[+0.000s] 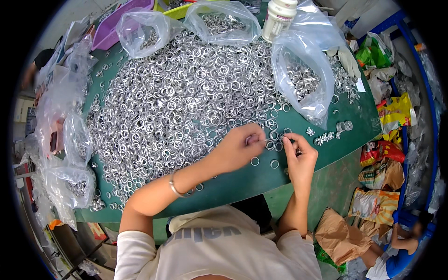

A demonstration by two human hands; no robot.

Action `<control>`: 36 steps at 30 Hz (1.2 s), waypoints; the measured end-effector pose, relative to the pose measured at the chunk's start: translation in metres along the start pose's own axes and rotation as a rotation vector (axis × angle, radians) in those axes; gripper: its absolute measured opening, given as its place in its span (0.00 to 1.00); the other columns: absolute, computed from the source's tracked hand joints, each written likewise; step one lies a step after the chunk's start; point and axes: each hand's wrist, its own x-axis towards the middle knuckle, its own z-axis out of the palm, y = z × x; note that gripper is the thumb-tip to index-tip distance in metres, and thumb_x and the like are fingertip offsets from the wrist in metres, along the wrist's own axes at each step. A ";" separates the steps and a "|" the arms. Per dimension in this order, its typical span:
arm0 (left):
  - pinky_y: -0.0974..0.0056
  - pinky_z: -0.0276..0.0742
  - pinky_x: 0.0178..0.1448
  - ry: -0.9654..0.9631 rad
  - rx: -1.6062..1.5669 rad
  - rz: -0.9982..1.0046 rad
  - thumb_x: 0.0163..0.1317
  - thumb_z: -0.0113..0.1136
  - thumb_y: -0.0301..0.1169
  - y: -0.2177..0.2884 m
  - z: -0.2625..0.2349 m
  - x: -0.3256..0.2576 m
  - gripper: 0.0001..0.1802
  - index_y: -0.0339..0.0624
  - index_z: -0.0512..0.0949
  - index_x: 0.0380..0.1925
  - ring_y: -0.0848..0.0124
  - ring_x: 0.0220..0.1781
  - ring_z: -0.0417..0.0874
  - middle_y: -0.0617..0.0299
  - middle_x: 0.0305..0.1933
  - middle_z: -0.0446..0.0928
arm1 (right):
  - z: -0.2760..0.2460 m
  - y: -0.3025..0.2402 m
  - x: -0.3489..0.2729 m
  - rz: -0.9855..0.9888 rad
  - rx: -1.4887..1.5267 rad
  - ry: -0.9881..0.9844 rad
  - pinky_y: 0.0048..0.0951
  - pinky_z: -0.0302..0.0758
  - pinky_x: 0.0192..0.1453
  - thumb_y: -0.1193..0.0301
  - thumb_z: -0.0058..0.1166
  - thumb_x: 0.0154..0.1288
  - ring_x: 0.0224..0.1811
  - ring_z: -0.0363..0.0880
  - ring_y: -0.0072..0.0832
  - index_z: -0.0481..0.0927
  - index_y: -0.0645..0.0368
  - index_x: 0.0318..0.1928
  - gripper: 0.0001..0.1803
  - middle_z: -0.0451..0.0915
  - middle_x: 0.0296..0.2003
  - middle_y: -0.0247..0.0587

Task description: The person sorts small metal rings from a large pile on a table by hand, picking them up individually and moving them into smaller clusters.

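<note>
A big heap of small silver metal rings [182,98] covers a green table [242,179]. My left hand [240,147] reaches across to the heap's near right edge, its fingers pinched on a thin pin-like piece pointing right. My right hand [298,156] is just beside it, fingers closed on a small ring at the fingertips. A few loose rings [264,162] lie on the green surface under both hands. A small cluster of tiny white pieces [324,137] lies to the right of my right hand.
Clear plastic bags holding rings stand at the back [219,21], at the right [305,81] and along the left edge [70,184]. A white bottle [278,18] stands at the back. Bags and sacks [380,177] fill the floor to the right, where another person [401,252] sits.
</note>
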 end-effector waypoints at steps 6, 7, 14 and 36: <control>0.75 0.49 0.19 0.059 -0.636 -0.486 0.60 0.49 0.35 0.003 -0.021 -0.011 0.11 0.39 0.74 0.24 0.81 0.17 0.60 0.63 0.22 0.70 | 0.024 -0.010 0.018 -0.196 -0.241 0.055 0.33 0.63 0.20 0.73 0.61 0.54 0.14 0.68 0.32 0.81 0.57 0.36 0.08 0.70 0.15 0.39; 0.71 0.56 0.17 0.082 -0.403 -0.477 0.59 0.53 0.31 -0.005 -0.019 -0.010 0.08 0.38 0.77 0.28 0.76 0.15 0.65 0.59 0.25 0.75 | 0.030 -0.007 0.023 -0.253 -0.293 0.068 0.33 0.64 0.20 0.73 0.61 0.54 0.15 0.68 0.32 0.80 0.57 0.36 0.07 0.70 0.15 0.39; 0.60 0.72 0.24 0.042 1.136 0.257 0.56 0.60 0.31 -0.012 0.005 -0.002 0.12 0.39 0.78 0.40 0.60 0.23 0.78 0.56 0.27 0.78 | 0.027 0.002 0.024 -0.072 -0.039 0.030 0.31 0.63 0.21 0.75 0.62 0.52 0.16 0.64 0.30 0.80 0.58 0.35 0.08 0.68 0.16 0.36; 0.61 0.72 0.25 0.335 0.683 0.135 0.55 0.62 0.32 -0.012 -0.014 -0.005 0.09 0.41 0.79 0.33 0.61 0.20 0.77 0.55 0.25 0.78 | 0.008 -0.004 0.024 0.376 1.127 -0.184 0.20 0.57 0.18 0.79 0.46 0.60 0.21 0.63 0.18 0.74 0.64 0.33 0.03 0.71 0.24 0.31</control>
